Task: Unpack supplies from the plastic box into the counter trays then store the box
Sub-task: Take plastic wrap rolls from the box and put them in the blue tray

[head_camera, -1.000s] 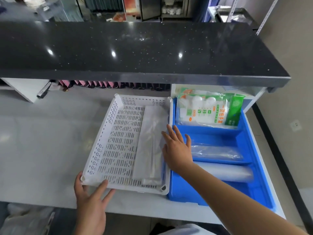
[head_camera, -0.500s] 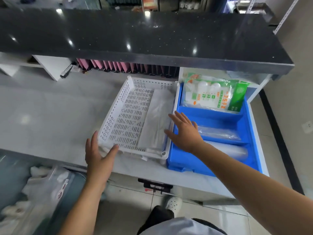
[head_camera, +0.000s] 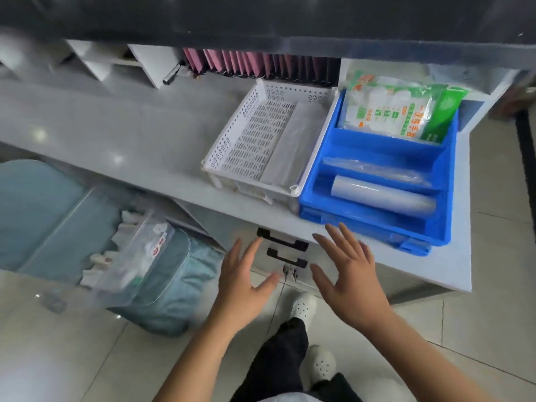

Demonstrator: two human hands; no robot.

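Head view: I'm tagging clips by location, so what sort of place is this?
Probably the staff side of a shop or service counter: a raised dark countertop over a work shelf, a blue divided tray with a disposable-glove pack, and pink folders.

Perforated white plastic tray (head_camera: pixel 255 134), glossy blue plastic tray (head_camera: pixel 377 227)

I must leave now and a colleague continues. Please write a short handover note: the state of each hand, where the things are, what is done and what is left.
Left hand and right hand: open, holding nothing, in front of the counter edge.
White tray and blue tray sit side by side on the counter. White tray holds a clear bag; blue tray holds a glove pack and two rolls.
Plastic box stands on the floor at the left, supplies visible inside.
Left: empty the box, then store it.
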